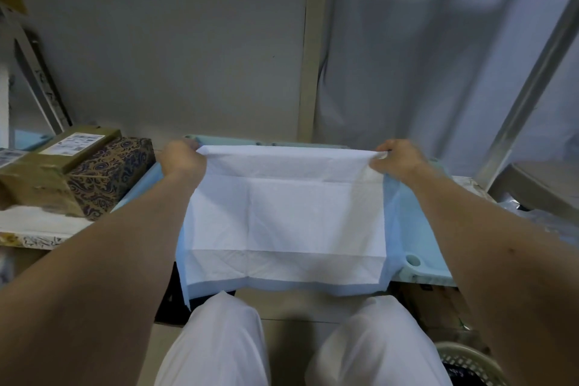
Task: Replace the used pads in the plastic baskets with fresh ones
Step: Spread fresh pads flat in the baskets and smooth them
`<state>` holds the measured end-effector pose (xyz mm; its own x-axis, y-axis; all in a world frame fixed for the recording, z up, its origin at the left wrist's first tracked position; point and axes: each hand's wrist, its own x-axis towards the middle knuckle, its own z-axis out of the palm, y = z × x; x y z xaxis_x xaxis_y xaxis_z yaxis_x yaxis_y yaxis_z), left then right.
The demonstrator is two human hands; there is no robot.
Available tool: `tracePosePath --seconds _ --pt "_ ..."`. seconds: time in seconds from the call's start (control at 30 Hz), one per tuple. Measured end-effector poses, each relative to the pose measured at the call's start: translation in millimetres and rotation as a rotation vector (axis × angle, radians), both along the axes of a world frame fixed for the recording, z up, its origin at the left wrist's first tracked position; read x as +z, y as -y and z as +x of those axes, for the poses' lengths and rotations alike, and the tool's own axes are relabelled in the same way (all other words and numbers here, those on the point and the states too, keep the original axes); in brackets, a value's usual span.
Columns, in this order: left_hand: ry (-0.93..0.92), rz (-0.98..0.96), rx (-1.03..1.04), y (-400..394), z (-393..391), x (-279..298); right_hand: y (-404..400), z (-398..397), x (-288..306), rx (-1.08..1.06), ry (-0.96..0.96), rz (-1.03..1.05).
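The pad (285, 216), white with a blue border, is lying spread over the pale blue plastic basket (421, 263) in front of me, its near edge hanging past the rim above my knees. I am pinching its far corners, my left hand (183, 158) clenched on one, my right hand (396, 157) on the other. A patterned box (109, 172) is sitting to the left beside a cardboard box (47, 172).

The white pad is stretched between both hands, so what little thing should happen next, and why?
Probably lower the pad flat into the light blue basket. The left hand and right hand pinch its far corners, it is spread open over the basket, and its near edge hangs past the rim.
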<state>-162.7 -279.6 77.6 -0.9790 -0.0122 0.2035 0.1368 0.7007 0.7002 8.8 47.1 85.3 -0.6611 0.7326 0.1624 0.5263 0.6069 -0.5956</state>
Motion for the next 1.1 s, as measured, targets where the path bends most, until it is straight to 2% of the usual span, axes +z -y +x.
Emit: tracePosePath --seconds 0.07,0.1,0.17,0.23,0.33,0.4,0.5,0.57,0.67,0.77,0.87,1.0,1.1 --pt "-0.04 -0.167 0.097 -3.1 2.3 2.5 3.6 -1.1 -0.1 -0.133 0.183 0.375" --pt "-0.106 -0.212 0.146 -5.7 3.7 3.3 7.0 -2.7 -0.3 -0.178 0.197 0.49" --pt "-0.199 -0.217 0.191 -14.7 5.5 5.5 15.1 -10.1 1.9 -0.23 0.132 0.554" --pt "-0.207 -0.145 0.158 -27.7 7.9 14.1 20.2 -21.2 2.8 -0.236 -0.003 0.442" --pt "-0.162 0.03 0.088 -45.8 7.4 27.1 19.4 -38.2 7.2 -0.291 -0.39 -0.076" --pt "-0.18 0.198 0.032 -57.7 6.1 31.4 17.9 -47.1 9.7 -0.31 -0.597 -0.272" --pt "-0.317 0.254 -0.109 -75.9 4.3 33.3 17.5 -57.4 14.9 -0.298 -0.772 -0.306" --pt "-0.423 0.239 -0.097 -81.0 -0.4 34.2 20.5 -61.2 17.4 -0.312 -0.817 -0.249" --pt "-0.497 0.236 -0.198 -83.1 -14.2 21.6 24.6 -64.8 12.5 -0.304 -0.901 -0.242" --pt "-0.514 0.288 -0.184 -76.9 -13.4 9.3 28.4 -60.7 2.6 -0.324 -0.932 -0.258" --pt "-0.432 0.299 -0.134 -60.9 -7.5 -8.7 32.1 -49.8 -11.4 -0.383 -0.925 -0.272" --pt "-0.319 0.152 -0.089 -35.2 9.6 -47.8 38.5 -30.3 -43.5 -0.454 -0.71 -0.292" --pt "-0.258 0.159 -0.028 -24.2 24.6 -68.9 42.3 -15.5 -69.3 -0.467 -0.525 -0.355"
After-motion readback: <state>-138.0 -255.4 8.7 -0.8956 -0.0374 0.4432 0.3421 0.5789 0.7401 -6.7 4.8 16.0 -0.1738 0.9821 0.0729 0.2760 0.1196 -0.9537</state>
